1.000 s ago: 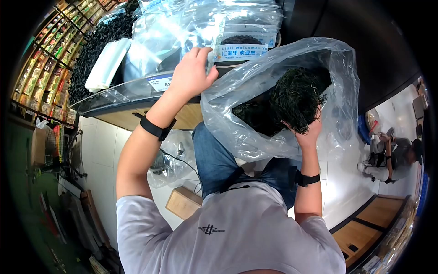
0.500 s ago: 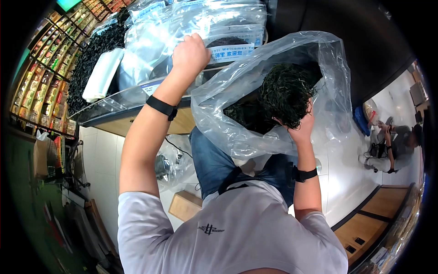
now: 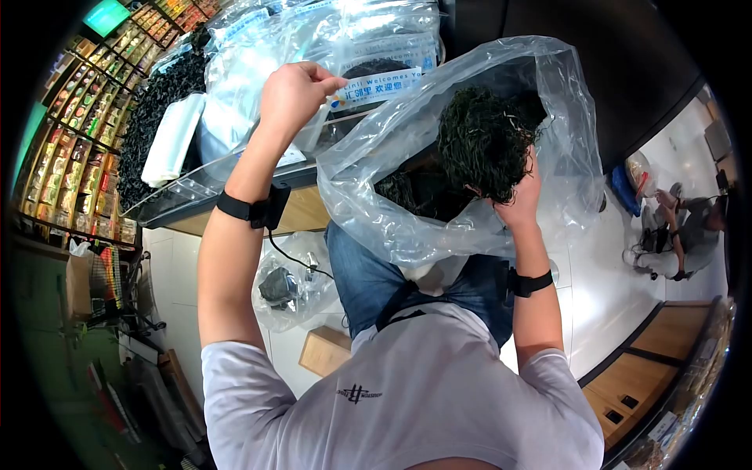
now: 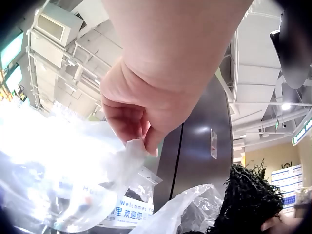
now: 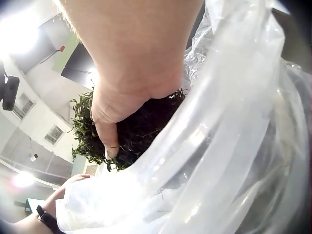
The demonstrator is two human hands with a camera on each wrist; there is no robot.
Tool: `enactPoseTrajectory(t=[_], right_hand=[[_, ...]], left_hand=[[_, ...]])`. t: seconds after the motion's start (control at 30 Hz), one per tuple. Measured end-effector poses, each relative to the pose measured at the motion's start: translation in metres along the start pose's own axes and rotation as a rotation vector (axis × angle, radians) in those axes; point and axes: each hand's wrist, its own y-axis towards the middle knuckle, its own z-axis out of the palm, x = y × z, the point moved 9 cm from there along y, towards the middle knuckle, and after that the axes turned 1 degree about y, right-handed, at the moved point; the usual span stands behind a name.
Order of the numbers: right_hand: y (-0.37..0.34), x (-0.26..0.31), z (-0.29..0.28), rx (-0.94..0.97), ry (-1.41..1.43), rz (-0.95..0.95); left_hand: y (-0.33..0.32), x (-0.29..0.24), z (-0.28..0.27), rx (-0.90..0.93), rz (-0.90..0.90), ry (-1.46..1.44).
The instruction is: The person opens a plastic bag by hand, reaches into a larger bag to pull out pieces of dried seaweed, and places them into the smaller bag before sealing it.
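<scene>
- Head view: the right hand (image 3: pixel 520 194) gripped a dark clump (image 3: pixel 482 141) at a bag's mouth, the bag (image 3: pixel 568 149) translucent.
- Left wrist: the left hand (image 4: pixel 144 105) pinched thin plastic (image 4: pixel 129 160).

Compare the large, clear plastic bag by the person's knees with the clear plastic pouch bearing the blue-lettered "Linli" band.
The large, clear plastic bag is far bigger than the clear plastic pouch. The bag shows no printing, while the pouch carries blue lettering. The bag gapes open by the person's knees; the pouch sits among other clear plastic packaging. Both are see-through plastic.
</scene>
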Motion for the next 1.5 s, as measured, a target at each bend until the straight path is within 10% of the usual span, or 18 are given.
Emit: enactPoseTrajectory(t=[0.63, 0.97, 1.4, 1.5], right_hand=[[-0.006, 0.005, -0.006, 0.053, -0.308, -0.192], [-0.003, -0.002, 0.0, 0.023, -0.147, -0.04], [-0.004, 0.008, 0.001, 0.034, -0.126, -0.038], [-0.004, 0.009, 0.003, 0.066, -0.223, -0.106]], left_hand=[[-0.051, -0.088, 0.076, 0.305, 0.309, -0.213], [-0.053, -0.058, 0.143, 0.474, -0.027, -0.979], [-0.065, -0.039, 0.136, 0.447, -0.231, -1.235], [-0.065, -0.017, 0.111, 0.193, -0.209, -1.218]])
